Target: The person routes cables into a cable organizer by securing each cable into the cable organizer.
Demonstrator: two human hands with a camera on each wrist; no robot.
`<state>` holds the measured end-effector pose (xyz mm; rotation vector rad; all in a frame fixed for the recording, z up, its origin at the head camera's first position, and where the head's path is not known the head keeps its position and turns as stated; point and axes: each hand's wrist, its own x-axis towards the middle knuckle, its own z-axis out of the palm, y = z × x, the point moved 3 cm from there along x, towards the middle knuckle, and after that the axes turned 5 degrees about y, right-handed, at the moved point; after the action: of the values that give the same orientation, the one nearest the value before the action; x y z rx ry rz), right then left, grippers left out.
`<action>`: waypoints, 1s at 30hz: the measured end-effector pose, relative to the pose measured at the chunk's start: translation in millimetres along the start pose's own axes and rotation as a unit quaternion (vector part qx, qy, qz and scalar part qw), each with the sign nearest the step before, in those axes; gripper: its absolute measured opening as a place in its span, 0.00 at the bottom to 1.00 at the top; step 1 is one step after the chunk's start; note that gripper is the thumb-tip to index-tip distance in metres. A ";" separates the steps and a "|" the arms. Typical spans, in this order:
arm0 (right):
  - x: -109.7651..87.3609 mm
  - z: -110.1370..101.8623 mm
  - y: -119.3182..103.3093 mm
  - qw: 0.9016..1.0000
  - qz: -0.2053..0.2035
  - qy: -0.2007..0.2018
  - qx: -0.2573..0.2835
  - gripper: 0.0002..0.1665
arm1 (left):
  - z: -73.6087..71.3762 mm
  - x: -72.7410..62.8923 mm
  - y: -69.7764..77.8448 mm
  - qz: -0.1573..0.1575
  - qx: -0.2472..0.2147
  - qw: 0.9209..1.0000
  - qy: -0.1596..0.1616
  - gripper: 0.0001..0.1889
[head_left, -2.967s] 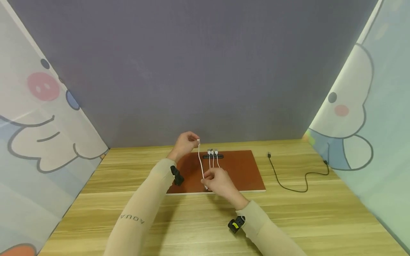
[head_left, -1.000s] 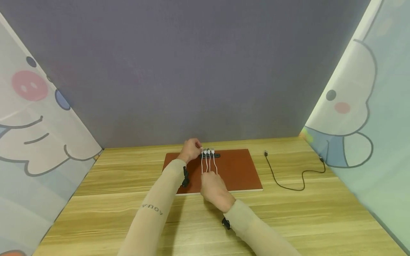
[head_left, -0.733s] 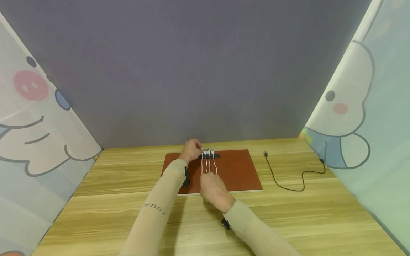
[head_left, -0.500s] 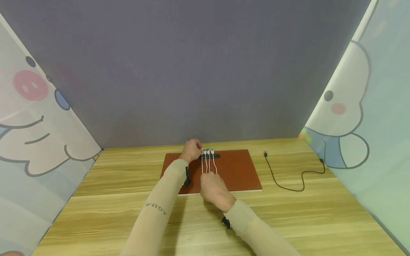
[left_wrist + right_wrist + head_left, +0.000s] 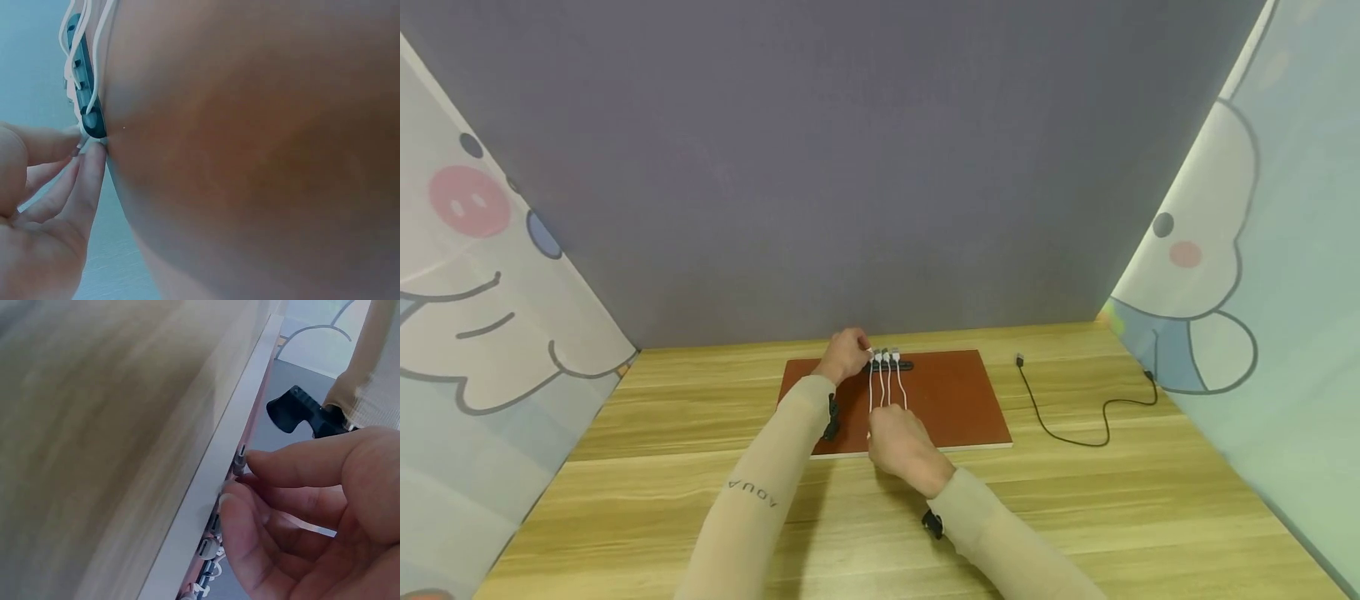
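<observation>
On a reddish-brown board (image 5: 958, 408) lies a dark cable holder (image 5: 906, 365) with several white USB cables (image 5: 902, 383) side by side in it. My left hand (image 5: 844, 357) is at the holder's left end, pinching the plug end of the leftmost white cable (image 5: 871, 387). The left wrist view shows thumb and fingertips right against the tip of the holder (image 5: 87, 94). My right hand (image 5: 902, 442) is at the board's front edge, pinching that cable's other end by its small connector (image 5: 240, 460). Other connectors (image 5: 208, 548) lie along the edge beside the fingers.
A black USB cable (image 5: 1075, 440) lies loosely curved on the wooden table (image 5: 1112, 517), right of the board. A dark grey panel (image 5: 880, 167) stands behind the table, with cartoon-printed sheets (image 5: 1195, 250) at both sides.
Since three seconds ago my left hand has brought the white cable's plug down and right to the holder's left end. My right hand has shifted slightly. Over the last second both hands stay almost still.
</observation>
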<state>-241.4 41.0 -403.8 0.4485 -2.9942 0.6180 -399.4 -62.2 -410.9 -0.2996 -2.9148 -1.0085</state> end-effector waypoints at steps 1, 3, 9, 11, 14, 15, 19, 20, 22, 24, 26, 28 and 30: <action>0.0 0.0 0.3 1.000 -0.002 0.002 0.003 0.17 | -0.6 -1.1 -0.1 0.003 0.000 1.000 -0.002 0.09; -0.1 -0.2 1.0 1.000 -0.004 0.004 0.007 0.18 | -1.0 -2.8 -0.3 0.010 0.003 1.000 -0.006 0.11; 0.3 -0.1 4.8 1.000 -0.006 0.007 0.017 0.19 | -3.0 -6.7 0.7 0.021 0.010 1.000 -0.008 0.13; 0.5 0.5 6.0 1.000 -0.009 0.007 0.022 0.19 | -4.2 -8.7 1.7 0.020 0.007 1.000 -0.009 0.13; 0.4 1.1 7.5 1.000 -0.013 0.004 0.026 0.19 | -5.4 -13.2 4.8 0.027 0.014 1.000 -0.007 0.13; 0.3 1.4 8.1 1.000 -0.014 0.003 0.027 0.19 | -5.5 -15.1 6.7 0.034 0.019 0.999 -0.007 0.13; -0.2 1.9 11.4 0.999 -0.015 0.001 0.035 0.19 | -4.2 -23.4 15.7 0.074 0.049 0.996 -0.010 0.12; -0.3 1.8 12.2 0.999 -0.016 0.001 0.037 0.19 | -3.7 -25.2 17.5 0.082 0.055 0.995 -0.011 0.11; -0.8 1.0 13.4 0.999 -0.018 0.004 0.037 0.19 | -3.0 -28.5 20.0 0.090 0.063 0.994 -0.013 0.10; -1.3 0.2 14.4 0.999 -0.022 0.006 0.039 0.18 | -2.7 -31.5 20.5 0.087 0.070 0.994 -0.016 0.08; -1.9 -0.4 15.1 0.999 -0.026 0.007 0.038 0.18 | -1.9 -35.0 19.6 0.078 0.072 0.994 -0.029 0.05; -2.6 -1.0 16.1 0.999 -0.028 0.004 0.038 0.18 | -0.7 -39.1 18.0 0.065 0.069 0.994 -0.047 0.05; -3.3 -1.4 17.6 0.999 -0.030 0.000 0.042 0.17 | 1.2 -43.3 16.4 0.057 0.067 0.994 -0.065 0.06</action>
<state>-243.4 57.9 -409.5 0.5422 -2.9508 0.7407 -353.7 -56.1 -406.4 -0.5385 -3.0204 -0.8024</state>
